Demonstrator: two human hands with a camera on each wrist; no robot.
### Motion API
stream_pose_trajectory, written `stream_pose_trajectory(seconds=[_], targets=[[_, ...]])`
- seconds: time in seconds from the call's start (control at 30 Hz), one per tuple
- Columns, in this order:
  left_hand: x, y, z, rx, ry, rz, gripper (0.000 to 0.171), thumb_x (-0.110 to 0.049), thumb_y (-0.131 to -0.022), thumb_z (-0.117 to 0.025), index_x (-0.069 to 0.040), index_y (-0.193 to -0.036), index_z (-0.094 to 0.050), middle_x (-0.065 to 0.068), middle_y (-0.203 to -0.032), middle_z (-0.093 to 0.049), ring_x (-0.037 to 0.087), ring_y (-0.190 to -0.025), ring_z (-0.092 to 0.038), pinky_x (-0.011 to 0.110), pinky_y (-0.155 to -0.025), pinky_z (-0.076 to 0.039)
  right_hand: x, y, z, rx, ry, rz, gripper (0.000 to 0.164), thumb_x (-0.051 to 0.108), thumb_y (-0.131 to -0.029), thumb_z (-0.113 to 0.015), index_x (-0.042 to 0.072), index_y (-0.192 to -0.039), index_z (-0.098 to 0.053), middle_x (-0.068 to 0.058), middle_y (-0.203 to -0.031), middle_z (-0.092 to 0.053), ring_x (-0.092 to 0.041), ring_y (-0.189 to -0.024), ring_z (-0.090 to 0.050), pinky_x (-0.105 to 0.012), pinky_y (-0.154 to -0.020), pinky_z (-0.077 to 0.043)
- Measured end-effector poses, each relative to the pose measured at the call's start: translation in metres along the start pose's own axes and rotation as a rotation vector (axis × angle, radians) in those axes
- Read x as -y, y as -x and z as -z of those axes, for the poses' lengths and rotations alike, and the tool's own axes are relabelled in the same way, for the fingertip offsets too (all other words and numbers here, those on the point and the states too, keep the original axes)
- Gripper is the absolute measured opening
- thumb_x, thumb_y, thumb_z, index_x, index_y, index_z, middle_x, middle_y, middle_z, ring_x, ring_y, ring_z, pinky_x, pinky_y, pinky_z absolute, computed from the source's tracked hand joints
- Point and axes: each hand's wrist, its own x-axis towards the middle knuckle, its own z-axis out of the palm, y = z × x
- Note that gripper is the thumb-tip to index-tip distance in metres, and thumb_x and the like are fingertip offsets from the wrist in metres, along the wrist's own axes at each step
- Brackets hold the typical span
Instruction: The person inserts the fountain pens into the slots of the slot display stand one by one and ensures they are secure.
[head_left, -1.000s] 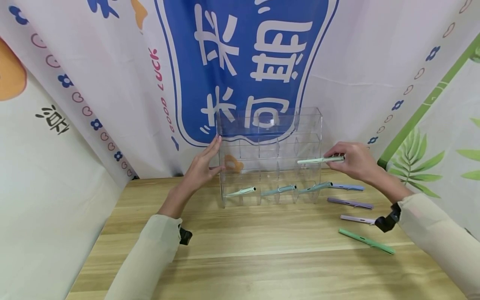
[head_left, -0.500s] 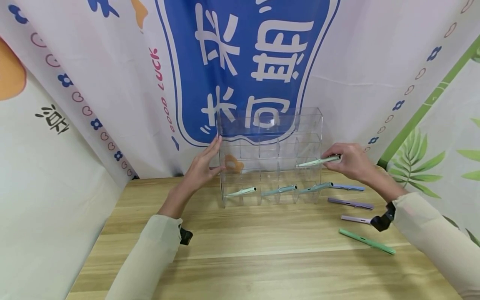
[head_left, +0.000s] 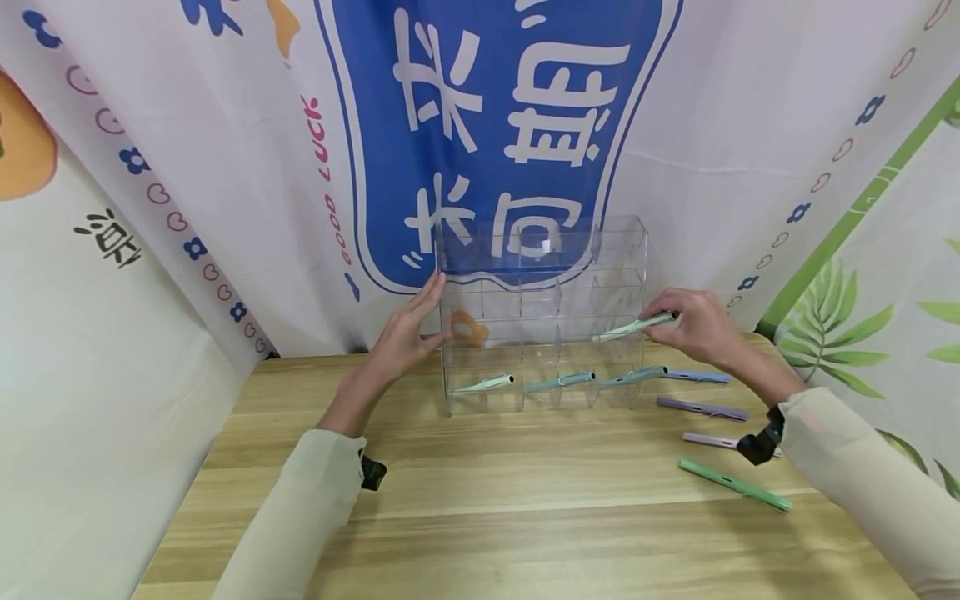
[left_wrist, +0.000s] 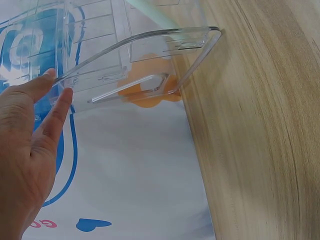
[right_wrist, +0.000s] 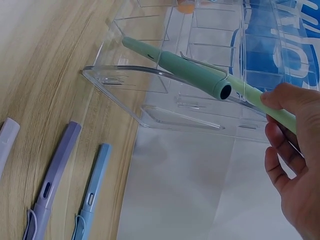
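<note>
A clear acrylic rack (head_left: 540, 325) with several tiers of compartments stands upright against the curtain. My right hand (head_left: 693, 321) pinches a light green pen (right_wrist: 247, 95) between thumb and fingers; its front end lies inside a right-hand compartment above the bottom tier. My left hand (head_left: 408, 333) touches the rack's left side with extended fingers (left_wrist: 57, 112). In the bottom tier lie a pale green pen (head_left: 491, 383), a teal pen (head_left: 566, 380) and, at the right, a grey-green pen (right_wrist: 195, 75) whose capped end sticks out.
Right of the rack on the wooden table (head_left: 480, 517) lie a blue pen (head_left: 697, 377), a purple pen (head_left: 701, 408), a lilac pen (head_left: 708, 439) and a green pen (head_left: 735, 485). A printed curtain (head_left: 697, 150) hangs close behind the rack.
My right hand has moved slightly left, and the light green pen now reaches farther into its compartment, tilted more. The left hand stays on the rack's side.
</note>
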Motion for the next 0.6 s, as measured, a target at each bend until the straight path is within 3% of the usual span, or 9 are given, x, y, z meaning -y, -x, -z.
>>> stream_pose_trajectory(seconds=[0.13,0.27,0.37,0.6], targets=[[0.0004,0.0000,-0.0006,-0.005,0.005,-0.006,0.097,0.009,-0.086,-0.083,0.001,-0.165,-0.028,0.024,-0.172,-0.021,0.038,-0.092,-0.074,0.032,-0.071,-0.067,-0.0001,-0.0004,-0.0026,0.008,-0.008,-0.005,0.019,-0.006,-0.078,-0.088,0.005,-0.093,-0.082,-0.006,-0.091,-0.077,-0.022,-0.079,-0.072,-0.031,-0.064,-0.059],[0.0002,-0.0004,-0.0011,-0.003,0.001,-0.004,0.096,0.009,-0.085,-0.084,0.002,-0.164,-0.029,0.024,-0.171,-0.021,0.038,-0.090,-0.074,0.030,-0.068,-0.067,0.0004,-0.0009,-0.0044,0.011,-0.015,-0.006,0.019,-0.006,-0.079,-0.088,0.004,-0.093,-0.082,-0.006,-0.091,-0.076,-0.021,-0.079,-0.072,-0.024,-0.065,-0.058],[-0.0009,-0.0007,-0.0007,-0.001,-0.007,0.001,0.097,0.008,-0.085,-0.084,0.001,-0.165,-0.028,0.024,-0.172,-0.021,0.039,-0.098,-0.073,0.030,-0.070,-0.067,0.0011,-0.0015,-0.0050,0.001,-0.008,-0.001,0.018,-0.006,-0.078,-0.088,0.003,-0.093,-0.082,-0.007,-0.091,-0.077,-0.022,-0.077,-0.072,-0.022,-0.063,-0.056],[-0.0024,-0.0002,0.0007,-0.002,-0.007,0.009,0.096,0.009,-0.086,-0.083,0.002,-0.164,-0.029,0.023,-0.172,-0.020,0.034,-0.089,-0.074,0.028,-0.069,-0.066,0.0025,-0.0015,-0.0055,-0.025,0.010,-0.010,0.020,-0.004,-0.078,-0.089,0.002,-0.094,-0.081,-0.010,-0.091,-0.078,-0.024,-0.071,-0.067,-0.023,-0.057,-0.048]])
